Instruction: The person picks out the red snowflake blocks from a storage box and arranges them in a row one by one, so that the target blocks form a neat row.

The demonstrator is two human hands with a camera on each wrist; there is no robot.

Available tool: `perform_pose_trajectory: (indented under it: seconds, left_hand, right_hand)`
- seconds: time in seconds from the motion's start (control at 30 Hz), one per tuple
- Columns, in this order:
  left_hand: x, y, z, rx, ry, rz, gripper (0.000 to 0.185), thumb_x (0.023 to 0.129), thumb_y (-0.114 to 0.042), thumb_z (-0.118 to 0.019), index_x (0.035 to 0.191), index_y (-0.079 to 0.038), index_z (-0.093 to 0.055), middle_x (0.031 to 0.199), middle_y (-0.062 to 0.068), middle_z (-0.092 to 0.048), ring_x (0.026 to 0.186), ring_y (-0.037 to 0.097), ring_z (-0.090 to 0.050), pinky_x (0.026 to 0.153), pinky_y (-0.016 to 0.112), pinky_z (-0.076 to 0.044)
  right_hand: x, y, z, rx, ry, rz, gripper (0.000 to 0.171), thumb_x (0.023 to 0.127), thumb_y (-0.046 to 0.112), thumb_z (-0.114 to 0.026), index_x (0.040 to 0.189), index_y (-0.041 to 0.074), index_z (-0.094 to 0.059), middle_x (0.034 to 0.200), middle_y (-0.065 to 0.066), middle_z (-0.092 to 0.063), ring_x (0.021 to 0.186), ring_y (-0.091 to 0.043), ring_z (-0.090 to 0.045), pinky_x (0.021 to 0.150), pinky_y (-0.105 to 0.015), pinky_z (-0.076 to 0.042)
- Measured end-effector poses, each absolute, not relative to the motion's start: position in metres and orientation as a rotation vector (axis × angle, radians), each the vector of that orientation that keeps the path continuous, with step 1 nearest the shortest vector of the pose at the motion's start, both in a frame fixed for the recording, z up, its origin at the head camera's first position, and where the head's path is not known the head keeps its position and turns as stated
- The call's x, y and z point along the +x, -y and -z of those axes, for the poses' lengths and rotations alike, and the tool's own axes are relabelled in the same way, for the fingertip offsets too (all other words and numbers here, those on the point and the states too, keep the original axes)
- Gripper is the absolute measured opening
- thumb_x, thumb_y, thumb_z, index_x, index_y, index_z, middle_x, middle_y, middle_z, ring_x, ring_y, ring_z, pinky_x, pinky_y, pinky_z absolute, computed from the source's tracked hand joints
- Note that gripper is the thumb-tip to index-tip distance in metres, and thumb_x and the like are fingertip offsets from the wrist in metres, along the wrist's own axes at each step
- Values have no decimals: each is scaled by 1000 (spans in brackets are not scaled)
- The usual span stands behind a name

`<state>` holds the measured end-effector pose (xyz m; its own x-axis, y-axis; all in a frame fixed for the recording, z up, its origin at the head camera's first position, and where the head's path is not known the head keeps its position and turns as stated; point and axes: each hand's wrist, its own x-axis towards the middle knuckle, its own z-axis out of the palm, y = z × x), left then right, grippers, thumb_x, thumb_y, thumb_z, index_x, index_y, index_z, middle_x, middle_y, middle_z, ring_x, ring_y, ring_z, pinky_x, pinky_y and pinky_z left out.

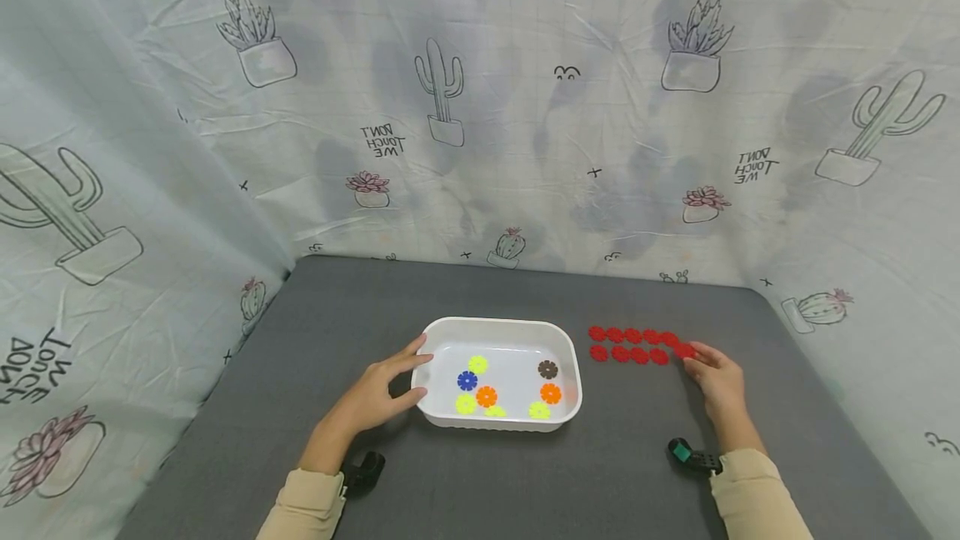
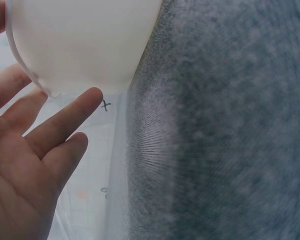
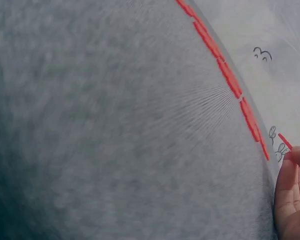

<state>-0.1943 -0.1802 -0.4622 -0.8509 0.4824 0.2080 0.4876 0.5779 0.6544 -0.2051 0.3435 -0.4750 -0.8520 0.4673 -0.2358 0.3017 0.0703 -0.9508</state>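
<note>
A white plastic tray (image 1: 497, 326) sits on the table, holding several notched snowflake discs in yellow, orange, blue and brown. My left hand (image 1: 380, 387) holds its left end, with fingertips over the rim and the thumb lower down. In the left wrist view two fingers (image 2: 70, 120) stretch out below the tray wall. To the right of the tray, red snowflake discs (image 1: 633, 336) lie flat in two rows. Between thumb and fingertips, my right hand (image 1: 717, 382) pinches a red snowflake disc (image 1: 684, 350) at the rows' right end. The right wrist view shows this disc (image 3: 284, 140) tilted, above the table.
The grey table (image 1: 510, 482) reaches back to a pale curtain (image 1: 517, 148) printed with cacti. A black wrist device (image 1: 365, 473) is worn on the left wrist, another (image 1: 693, 457) on the right.
</note>
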Motion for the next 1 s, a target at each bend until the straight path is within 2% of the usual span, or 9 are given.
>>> perform_pose_trajectory:
  seconds: [0.17,0.23,0.33,0.4,0.47,0.67,0.83,1.0]
  left_hand:
    - [-195,180,463,-865,2778,1157,50,81,-30,-64,128,-17,-51,145,-1,-31,128,22,-37,97,47,-38]
    - [-195,180,462,-857,2784,1164,50,81,-30,-64,128,-17,-51,145,-1,-31,128,22,-37,97,48,-38]
    - [-194,180,461,-832,2801,1177,50,81,-30,-64,128,-18,-51,145,-2,-30,128,21,-37,97,48,-37]
    - [-194,179,461,-823,2807,1183,50,81,-29,-64,128,-18,-51,145,-2,-30,128,22,-37,98,49,-37]
    - [-193,179,461,-819,2811,1186,50,81,-29,-64,128,-18,-51,145,-2,-30,128,22,-37,97,49,-37]
    - [-194,179,460,-852,2793,1179,50,82,-32,-63,128,-17,-51,145,-1,-30,128,21,-36,97,48,-37]
    - [-195,179,461,-884,2775,1161,50,83,-37,-61,128,-18,-50,145,0,-30,128,22,-37,97,47,-38]
    - [-196,180,461,-886,2787,1155,52,83,-40,-59,129,-18,-49,146,0,-29,128,22,-36,98,48,-37]
  right_hand:
    - [-207,-344,480,-756,2356,-1701,44,84,5,-56,125,-4,-46,78,22,-52,69,10,-49,61,-9,-45]
    - [-208,-344,483,-731,2425,-1598,42,83,7,-57,123,-4,-49,80,17,-55,68,11,-48,59,-9,-44]
    - [-208,-344,486,-700,2521,-1447,39,83,8,-58,120,-4,-52,92,-2,-63,66,13,-44,58,-8,-41]
    - [-207,-344,486,-683,2579,-1361,39,83,9,-58,119,-5,-53,103,-17,-62,68,12,-44,58,-8,-40]
    - [-207,-344,486,-674,2625,-1292,38,83,9,-57,119,-5,-53,110,-25,-58,72,5,-47,59,-10,-39]
    - [-207,-343,485,-683,2703,-1159,37,84,11,-55,118,-3,-54,110,-26,-58,90,-26,-54,63,-22,-40]
    - [-208,-341,483,-685,2725,-1118,38,84,11,-54,119,-4,-53,108,-27,-58,93,-32,-55,64,-28,-41]
    - [-205,-339,478,-734,2702,-1113,39,82,11,-56,118,-4,-54,110,-27,-57,95,-34,-54,61,-25,-40]
